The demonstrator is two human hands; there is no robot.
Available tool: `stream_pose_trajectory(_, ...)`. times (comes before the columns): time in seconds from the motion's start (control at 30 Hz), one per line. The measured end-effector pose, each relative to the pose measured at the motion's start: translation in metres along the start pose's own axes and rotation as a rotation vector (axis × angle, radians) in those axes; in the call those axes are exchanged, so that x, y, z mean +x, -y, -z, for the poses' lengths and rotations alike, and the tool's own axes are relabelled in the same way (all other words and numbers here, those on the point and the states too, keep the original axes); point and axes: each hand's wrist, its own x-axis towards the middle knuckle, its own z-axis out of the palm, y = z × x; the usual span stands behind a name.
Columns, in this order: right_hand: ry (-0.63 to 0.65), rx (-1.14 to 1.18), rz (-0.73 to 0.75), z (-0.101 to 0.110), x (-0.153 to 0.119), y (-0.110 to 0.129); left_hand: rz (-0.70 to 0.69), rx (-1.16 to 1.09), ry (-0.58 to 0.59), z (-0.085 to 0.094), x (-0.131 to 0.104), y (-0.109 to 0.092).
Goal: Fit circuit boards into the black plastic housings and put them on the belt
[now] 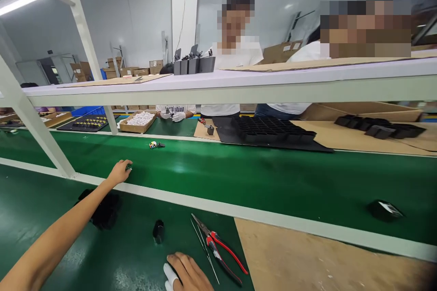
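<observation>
My left hand (119, 172) reaches over the green conveyor belt, fingers curled around a small dark, shiny part (129, 168) whose kind I cannot make out. At the bottom edge, my right hand (189, 273) is palm down with bent fingers close together and a white cover on the thumb. A dark edge shows between thumb and fingers; the rest is hidden. Right of it lie red-handled long-nose pliers (218, 248) and thin metal rods (205, 249). A small black housing (158, 231) stands on the green bench, and black housings (102, 209) sit partly behind my left forearm.
On the belt (211, 168) lie a small part with a black piece (156, 145) and a black shiny housing (385, 210). A white frame post (44, 132) rises at left. Co-workers stand behind black trays (273, 128); a gloved co-worker sits near a box of white pieces (138, 121).
</observation>
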Motion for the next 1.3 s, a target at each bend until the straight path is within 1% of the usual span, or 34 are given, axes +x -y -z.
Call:
stream_pose_trajectory(0.07,0.019,-0.044,0.064,0.018,0.009,0.003,-0.064,-0.134,0.033,-0.004,-0.021,-0.028)
stream_pose_trajectory(0.1,0.072,-0.064,0.086,0.030,0.014,0.005,-0.098,-0.206,0.070,-0.007,-0.038,-0.042)
stream_pose_trajectory(0.13,0.089,-0.075,0.070,0.041,0.019,0.008,-0.135,-0.278,0.118,-0.010,-0.058,-0.056)
stream_pose_trajectory(0.2,0.050,-0.071,-0.037,0.063,0.029,0.013,-0.202,-0.427,0.239,-0.016,-0.105,-0.081)
stream_pose_trajectory(0.23,0.017,-0.047,-0.082,0.070,0.032,0.016,-0.225,-0.613,0.364,-0.020,-0.131,-0.090)
stream_pose_trajectory(0.27,-0.010,-0.012,-0.107,0.076,0.036,0.019,-0.220,-0.748,0.479,-0.024,-0.155,-0.098)
stream_pose_trajectory(0.3,-0.029,0.035,-0.122,0.080,0.038,0.023,-0.207,-0.825,0.571,-0.029,-0.178,-0.103)
stream_pose_trajectory(0.33,-0.036,0.091,-0.129,0.081,0.040,0.026,-0.186,-0.878,0.640,-0.034,-0.198,-0.107)
stream_pose_trajectory(0.4,-0.022,0.209,-0.125,0.081,0.042,0.032,-0.134,-0.914,0.737,-0.043,-0.228,-0.110)
stream_pose_trajectory(0.43,-0.004,0.260,-0.123,0.079,0.043,0.034,-0.119,-0.895,0.768,-0.046,-0.237,-0.109)
stream_pose_trajectory(0.47,0.017,0.294,-0.122,0.078,0.044,0.035,-0.123,-0.848,0.778,-0.047,-0.242,-0.107)
stream_pose_trajectory(0.5,0.042,0.307,-0.122,0.077,0.044,0.036,-0.149,-0.772,0.754,-0.047,-0.244,-0.105)
stream_pose_trajectory(0.53,0.066,0.302,-0.125,0.075,0.045,0.036,-0.200,-0.675,0.684,-0.046,-0.243,-0.102)
stream_pose_trajectory(0.57,0.090,0.285,-0.133,0.074,0.045,0.034,-0.268,-0.571,0.565,-0.043,-0.239,-0.098)
stream_pose_trajectory(0.63,0.148,0.240,-0.151,0.073,0.045,0.030,-0.422,-0.391,0.276,-0.038,-0.229,-0.091)
stream_pose_trajectory(0.67,0.180,0.221,-0.159,0.072,0.045,0.028,-0.492,-0.332,0.163,-0.036,-0.223,-0.087)
stream_pose_trajectory(0.7,0.212,0.205,-0.166,0.072,0.044,0.026,-0.547,-0.291,0.096,-0.035,-0.217,-0.083)
stream_pose_trajectory(0.73,0.240,0.188,-0.173,0.071,0.044,0.024,-0.587,-0.263,0.080,-0.037,-0.212,-0.079)
stream_pose_trajectory(0.8,0.279,0.150,-0.186,0.071,0.044,0.021,-0.614,-0.233,0.144,-0.045,-0.204,-0.072)
stream_pose_trajectory(0.9,0.329,0.124,-0.197,0.074,0.044,0.021,-0.576,-0.264,0.258,-0.065,-0.200,-0.064)
stream_pose_trajectory(0.97,0.385,0.138,-0.185,0.077,0.045,0.021,-0.556,-0.317,0.278,-0.075,-0.200,-0.060)
stream_pose_trajectory(1.03,0.430,0.139,-0.192,0.081,0.045,0.021,-0.551,-0.344,0.270,-0.079,-0.203,-0.058)
stream_pose_trajectory(1.17,0.457,0.109,-0.252,0.086,0.048,0.020,-0.584,-0.292,0.243,-0.075,-0.210,-0.053)
stream_pose_trajectory(1.27,0.509,0.140,-0.204,0.086,0.049,0.019,-0.665,-0.225,0.170,-0.071,-0.214,-0.051)
stream_pose_trajectory(1.3,0.509,0.143,-0.194,0.085,0.048,0.018,-0.696,-0.200,0.136,-0.071,-0.215,-0.051)
